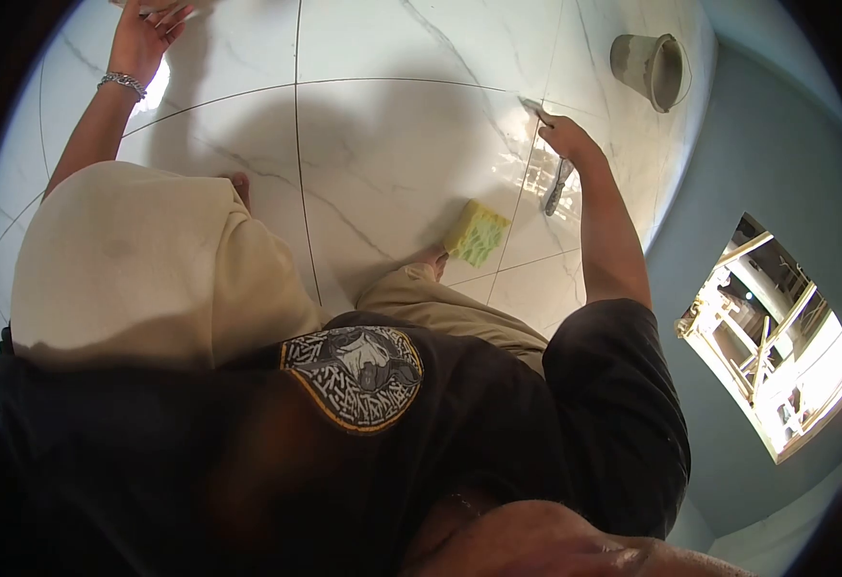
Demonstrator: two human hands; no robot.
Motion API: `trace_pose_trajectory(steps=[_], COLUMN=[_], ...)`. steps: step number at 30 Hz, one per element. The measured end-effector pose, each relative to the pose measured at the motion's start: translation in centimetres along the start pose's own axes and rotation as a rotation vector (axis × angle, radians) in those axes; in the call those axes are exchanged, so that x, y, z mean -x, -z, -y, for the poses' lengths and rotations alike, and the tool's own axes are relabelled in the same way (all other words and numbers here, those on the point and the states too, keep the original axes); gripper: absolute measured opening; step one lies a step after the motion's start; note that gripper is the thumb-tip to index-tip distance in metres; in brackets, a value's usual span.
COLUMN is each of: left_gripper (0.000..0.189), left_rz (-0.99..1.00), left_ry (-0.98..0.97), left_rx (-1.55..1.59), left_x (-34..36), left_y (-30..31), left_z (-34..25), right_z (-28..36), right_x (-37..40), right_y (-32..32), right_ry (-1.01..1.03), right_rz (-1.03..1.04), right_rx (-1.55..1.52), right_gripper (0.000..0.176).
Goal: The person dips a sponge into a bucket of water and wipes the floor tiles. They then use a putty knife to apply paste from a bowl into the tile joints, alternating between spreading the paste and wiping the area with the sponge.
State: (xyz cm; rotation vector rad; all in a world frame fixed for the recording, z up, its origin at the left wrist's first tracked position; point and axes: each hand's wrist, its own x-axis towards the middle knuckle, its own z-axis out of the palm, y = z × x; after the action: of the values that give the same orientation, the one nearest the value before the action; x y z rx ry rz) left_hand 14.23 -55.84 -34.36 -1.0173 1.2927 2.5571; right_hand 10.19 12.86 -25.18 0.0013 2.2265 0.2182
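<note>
My right hand (570, 137) is closed around a slim scraper (534, 108), held over the white tiles with its flat end pointing up and left. Just below that hand, a second tool with a grey, stained handle (556, 192) lies on the floor. A yellow-green sponge (479, 233) rests beside my foot. At the top left, my left hand (147, 43), with a chain bracelet on the wrist, has its fingers curled at a pale thing cut off by the frame edge; its kind cannot be made out.
A grey-smeared bucket (650, 72) with a wire handle stands by the wall at upper right. Glossy marble-look tiles (373, 125) with dark joints cover the floor. A blue-grey wall (729, 183) has an opening (777, 337) with bright scaffold-like beams beyond.
</note>
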Motion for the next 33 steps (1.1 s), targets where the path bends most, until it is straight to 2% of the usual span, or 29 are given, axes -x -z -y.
trace_pose_trajectory(steps=[2, 4, 7, 10, 13, 16, 18, 20, 22, 23, 26, 28, 29, 30, 31, 32, 33], left_gripper=[0.046, 0.049, 0.052, 0.055, 0.062, 0.059, 0.056, 0.062, 0.067, 0.067, 0.071, 0.053, 0.060, 0.057, 0.055, 0.048, 0.042], left_rz=[0.016, -0.117, -0.146, -0.114, -0.079, -0.090, -0.046, 0.004, -0.068, -0.066, -0.128, -0.408, -0.321, -0.252, -0.184, -0.016, 0.091], left_ry=[0.050, 0.009, 0.001, -0.002, -0.040, -0.073, -0.057, -0.041, -0.108, -0.108, -0.076, -0.252, -0.379, -0.419, -0.461, -0.569, -0.438], left_rx=[0.003, -0.010, -0.059, -0.174, -0.295, -0.310, -0.374, -0.441, -0.708, -0.710, -0.874, -0.976, -1.055, -1.096, -1.132, -1.085, -1.114], left_x=[-0.5, 1.0, 1.2, -0.5, 0.7, 1.5, -0.8, -1.5, -1.0, -0.8, -0.1, 0.1, 1.5, 4.3, 7.1, 8.4, 10.7], left_y=[0.3, -1.3, -1.6, 0.7, -0.3, -0.6, 2.3, 3.1, 2.9, 2.6, 2.3, 2.7, 2.4, 0.5, -1.3, -1.4, -3.0], left_z=[0.2, -0.2, -0.1, 0.7, 0.0, 0.7, 2.0, 2.9, 3.3, 3.3, 4.1, 6.2, 7.2, 7.5, 7.9, 9.3, 9.2], right_z=[-1.2, -0.9, 1.2, 2.4, 2.5, 3.2, 4.7, 5.9, 8.7, 9.1, 9.7, 9.1, 8.5, 8.4, 8.5, 8.2, 7.2], right_x=[0.6, 0.7, 0.4, -0.4, 0.4, 1.5, 2.4, 2.3, 2.9, 2.5, 2.8, 2.6, 2.8, 3.5, 4.4, 4.9, 4.8], right_y=[-0.4, -0.1, 0.5, 0.2, 0.2, -0.5, -1.7, -3.7, -6.1, -7.7, -10.0, -9.3, -8.5, -7.2, -5.3, -4.1, -3.4], right_ry=[0.115, 0.118, 0.068, 0.098, 0.103, 0.140, 0.170, 0.240, 0.193, 0.240, 0.134, 0.161, 0.177, 0.170, 0.149, 0.128, 0.069], right_rz=[0.028, 0.006, -0.006, -0.049, 0.018, 0.080, -0.099, -0.152, -0.464, -0.556, -0.287, -0.207, -0.128, -0.129, -0.033, 0.064, 0.092], right_rx=[0.000, -0.039, -0.150, -0.023, -0.026, -0.017, -0.241, -0.243, -0.255, -0.253, -0.117, -0.119, -0.117, -0.118, -0.171, -0.225, -0.351], right_gripper=[0.060, 0.058, 0.057, 0.055, 0.054, 0.055, 0.056, 0.059, 0.063, 0.066, 0.069, 0.071, 0.072, 0.072, 0.071, 0.071, 0.069])
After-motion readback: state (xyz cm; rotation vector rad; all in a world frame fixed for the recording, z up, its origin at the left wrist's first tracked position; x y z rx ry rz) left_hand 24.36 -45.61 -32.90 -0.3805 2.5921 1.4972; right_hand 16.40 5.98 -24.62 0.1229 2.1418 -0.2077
